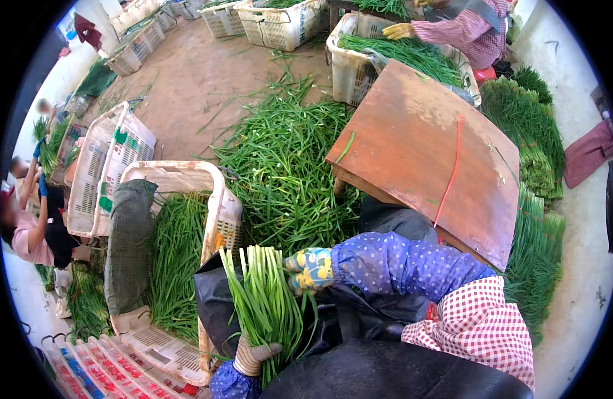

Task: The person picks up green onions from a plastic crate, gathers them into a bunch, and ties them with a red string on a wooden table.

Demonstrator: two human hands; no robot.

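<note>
My left hand (252,357), in a striped knit glove, is closed around the lower, leafy part of a bunch of garlic chives (266,302). The bunch stands roughly upright over my lap, its pale stem ends uppermost. Beside those stems, on their right, is my right hand (311,268) in a yellow and blue patterned glove. Its fingers point left toward the bunch and look slightly apart, with nothing visible between them; they are a little blurred. A black apron (386,372) covers my lap under both hands.
Loose chives (293,159) are heaped on the floor ahead. At my left stands a white crate (220,199) with more chives (177,259). A wooden board (419,153) with a red string (453,179) is at right, before stacked bundles (536,259). Co-workers sit far right (459,36) and left (30,229).
</note>
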